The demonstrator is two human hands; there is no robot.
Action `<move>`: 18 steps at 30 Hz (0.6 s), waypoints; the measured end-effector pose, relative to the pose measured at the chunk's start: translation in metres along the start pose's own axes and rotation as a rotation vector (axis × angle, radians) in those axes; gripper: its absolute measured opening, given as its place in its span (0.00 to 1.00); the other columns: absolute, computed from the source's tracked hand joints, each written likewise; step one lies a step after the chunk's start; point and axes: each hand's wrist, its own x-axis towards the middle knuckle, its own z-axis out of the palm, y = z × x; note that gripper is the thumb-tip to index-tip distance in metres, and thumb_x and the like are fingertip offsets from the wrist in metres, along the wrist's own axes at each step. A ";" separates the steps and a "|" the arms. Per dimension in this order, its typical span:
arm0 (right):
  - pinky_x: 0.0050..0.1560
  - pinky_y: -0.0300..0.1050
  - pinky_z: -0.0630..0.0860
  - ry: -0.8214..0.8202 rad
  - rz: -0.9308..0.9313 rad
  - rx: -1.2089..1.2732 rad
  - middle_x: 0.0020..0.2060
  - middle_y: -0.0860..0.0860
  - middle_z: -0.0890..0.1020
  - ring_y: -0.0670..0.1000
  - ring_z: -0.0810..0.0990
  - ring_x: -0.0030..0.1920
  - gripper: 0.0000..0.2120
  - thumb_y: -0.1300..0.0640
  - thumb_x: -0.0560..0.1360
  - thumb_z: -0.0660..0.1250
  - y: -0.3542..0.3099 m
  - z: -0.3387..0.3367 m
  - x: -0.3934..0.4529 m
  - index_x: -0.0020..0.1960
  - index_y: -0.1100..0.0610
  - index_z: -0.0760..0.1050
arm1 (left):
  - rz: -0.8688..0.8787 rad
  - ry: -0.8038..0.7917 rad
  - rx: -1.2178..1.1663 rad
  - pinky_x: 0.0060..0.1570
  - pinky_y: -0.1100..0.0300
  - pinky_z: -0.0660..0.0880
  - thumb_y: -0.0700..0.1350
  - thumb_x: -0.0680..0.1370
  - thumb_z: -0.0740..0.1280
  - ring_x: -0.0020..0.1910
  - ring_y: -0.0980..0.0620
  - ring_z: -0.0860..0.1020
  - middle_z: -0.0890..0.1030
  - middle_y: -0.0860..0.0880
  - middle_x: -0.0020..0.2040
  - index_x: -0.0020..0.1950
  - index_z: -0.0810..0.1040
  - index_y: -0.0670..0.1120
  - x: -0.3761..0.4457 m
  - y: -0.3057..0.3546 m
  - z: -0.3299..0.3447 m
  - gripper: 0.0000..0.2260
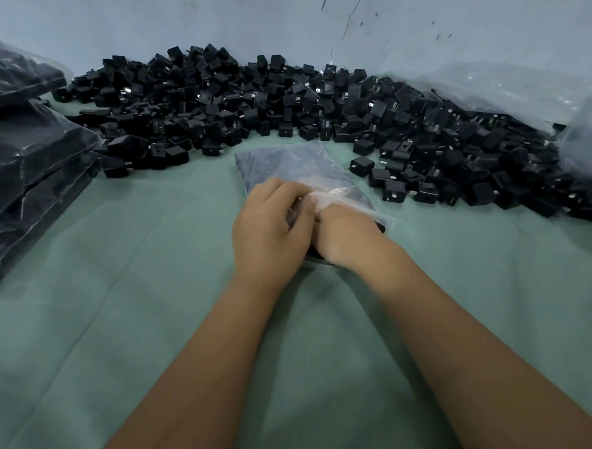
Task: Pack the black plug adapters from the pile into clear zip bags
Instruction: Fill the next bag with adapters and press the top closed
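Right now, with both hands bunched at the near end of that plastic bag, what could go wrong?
Both hands, left hand and right hand, cover the near end of the clear zip bag, so the seal may well close unevenly and let adapters slip out. The bag also lies close to the pile of black adapters; dragging it could perhaps scatter loose ones across the green cloth.

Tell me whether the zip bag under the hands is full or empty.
Filled: the zip bag lies flat on the green cloth, dark through the plastic. Left hand and right hand grip its near end; seal hidden.
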 end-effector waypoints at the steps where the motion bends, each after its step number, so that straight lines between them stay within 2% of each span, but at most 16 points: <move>1: 0.35 0.43 0.65 0.096 -0.015 0.060 0.32 0.47 0.74 0.52 0.73 0.37 0.13 0.52 0.81 0.55 0.001 0.000 -0.007 0.41 0.53 0.74 | -0.042 -0.018 0.000 0.44 0.50 0.72 0.43 0.77 0.67 0.44 0.47 0.76 0.79 0.48 0.42 0.46 0.81 0.43 0.001 -0.001 0.001 0.05; 3: 0.37 0.44 0.68 0.272 -0.088 0.091 0.36 0.48 0.77 0.52 0.74 0.37 0.17 0.48 0.81 0.52 0.004 0.005 -0.023 0.45 0.53 0.76 | -0.099 -0.039 -0.017 0.47 0.48 0.72 0.44 0.78 0.67 0.45 0.47 0.76 0.79 0.47 0.42 0.46 0.81 0.43 0.003 -0.005 0.002 0.07; 5: 0.38 0.46 0.70 0.322 -0.113 0.088 0.39 0.50 0.80 0.54 0.76 0.39 0.18 0.47 0.81 0.51 0.001 0.007 -0.026 0.46 0.52 0.77 | -0.112 -0.041 -0.028 0.47 0.49 0.72 0.46 0.78 0.66 0.44 0.47 0.76 0.79 0.47 0.42 0.45 0.81 0.42 0.004 -0.006 0.002 0.08; 10: 0.42 0.44 0.62 0.195 -0.023 -0.143 0.42 0.53 0.80 0.54 0.73 0.42 0.19 0.44 0.79 0.53 -0.002 0.012 -0.014 0.47 0.52 0.79 | -0.134 -0.057 -0.029 0.43 0.57 0.69 0.47 0.77 0.65 0.42 0.50 0.75 0.79 0.49 0.40 0.43 0.80 0.44 0.004 -0.006 0.003 0.09; 13: 0.41 0.44 0.63 0.153 0.022 -0.162 0.37 0.51 0.76 0.53 0.72 0.40 0.18 0.44 0.79 0.53 -0.001 0.013 -0.012 0.46 0.51 0.79 | -0.151 -0.084 -0.030 0.42 0.61 0.67 0.46 0.78 0.67 0.42 0.51 0.74 0.79 0.50 0.40 0.42 0.80 0.43 0.003 -0.009 0.005 0.08; 16: 0.35 0.44 0.61 0.328 -0.066 -0.074 0.34 0.50 0.76 0.53 0.70 0.35 0.15 0.47 0.79 0.54 0.001 0.014 -0.018 0.42 0.52 0.75 | -0.175 -0.086 -0.060 0.42 0.59 0.69 0.46 0.78 0.66 0.42 0.52 0.75 0.79 0.50 0.40 0.43 0.80 0.43 0.003 -0.010 0.005 0.08; 18: 0.34 0.44 0.61 0.451 -0.145 -0.034 0.36 0.51 0.78 0.53 0.70 0.34 0.13 0.50 0.79 0.54 0.000 0.013 -0.022 0.43 0.53 0.75 | -0.202 -0.085 -0.101 0.44 0.55 0.72 0.46 0.78 0.65 0.42 0.51 0.76 0.80 0.49 0.40 0.44 0.80 0.43 0.004 -0.008 0.004 0.09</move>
